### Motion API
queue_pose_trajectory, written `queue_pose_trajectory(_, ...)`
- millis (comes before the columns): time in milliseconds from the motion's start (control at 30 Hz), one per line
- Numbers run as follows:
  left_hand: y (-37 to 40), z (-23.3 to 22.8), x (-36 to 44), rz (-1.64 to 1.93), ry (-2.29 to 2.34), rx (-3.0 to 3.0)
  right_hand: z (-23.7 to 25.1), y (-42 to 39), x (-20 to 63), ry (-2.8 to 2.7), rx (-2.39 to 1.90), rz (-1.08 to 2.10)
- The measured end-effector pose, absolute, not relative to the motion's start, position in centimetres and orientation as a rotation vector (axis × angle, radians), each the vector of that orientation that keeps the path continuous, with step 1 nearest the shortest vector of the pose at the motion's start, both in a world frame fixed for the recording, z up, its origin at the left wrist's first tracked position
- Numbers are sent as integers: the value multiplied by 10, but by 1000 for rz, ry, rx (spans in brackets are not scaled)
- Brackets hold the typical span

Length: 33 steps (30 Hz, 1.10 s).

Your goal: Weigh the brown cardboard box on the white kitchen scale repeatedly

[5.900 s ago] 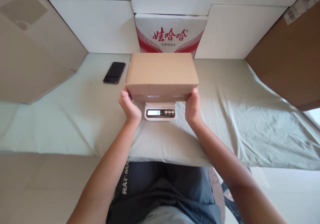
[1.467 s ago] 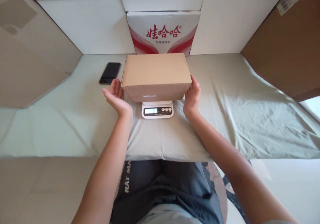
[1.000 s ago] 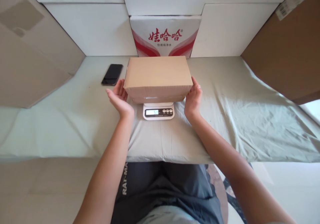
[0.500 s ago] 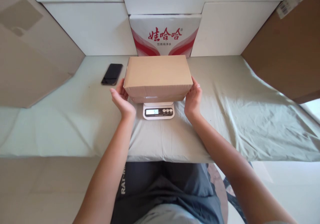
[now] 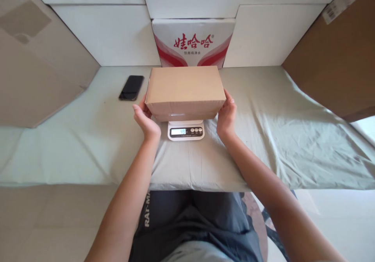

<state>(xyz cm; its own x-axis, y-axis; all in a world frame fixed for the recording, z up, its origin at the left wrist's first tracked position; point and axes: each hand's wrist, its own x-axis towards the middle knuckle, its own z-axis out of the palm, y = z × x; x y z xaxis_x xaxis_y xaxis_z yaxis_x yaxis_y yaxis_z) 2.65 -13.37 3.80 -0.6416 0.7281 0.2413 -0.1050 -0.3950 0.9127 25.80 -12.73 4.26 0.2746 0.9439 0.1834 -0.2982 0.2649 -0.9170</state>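
A brown cardboard box sits on a white kitchen scale, covering most of its platform. The scale's lit display shows what looks like 49. At the box's left side is my left hand, its thumb apart and its fingers against the cardboard, partly hidden by the box. My right hand holds the opposite side, fingers along the lower right edge. Between them, the two hands steady the box.
A black phone lies left of the box on the pale green cloth. Behind stands a white and red carton with Chinese lettering. Large cardboard boxes flank the table at left and right.
The scale's reading has gone from about 51 to about 49. My left hand has shifted slightly right, closer in to the box. My right hand and the box look almost unmoved.
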Motion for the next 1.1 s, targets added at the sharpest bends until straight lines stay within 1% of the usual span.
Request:
queue_pose_trajectory(333, -136, 40, 27, 2084, 1305, 853, 39, -129, 258, -1001, -878, 1011)
queue_pose_trajectory(567, -138, 40, 30, 2058, 1331, 889, 39, -129, 255, -1000, -857, 1000)
queue_pose_trajectory(900, -136, 35, 29, 2140, 1340, 946, 34, -128, 255, -985, -784, 1008)
queue_pose_trajectory(1100, -138, 35, 28, 2126, 1332, 972, 36, -129, 255, -1005, -803, 1003)
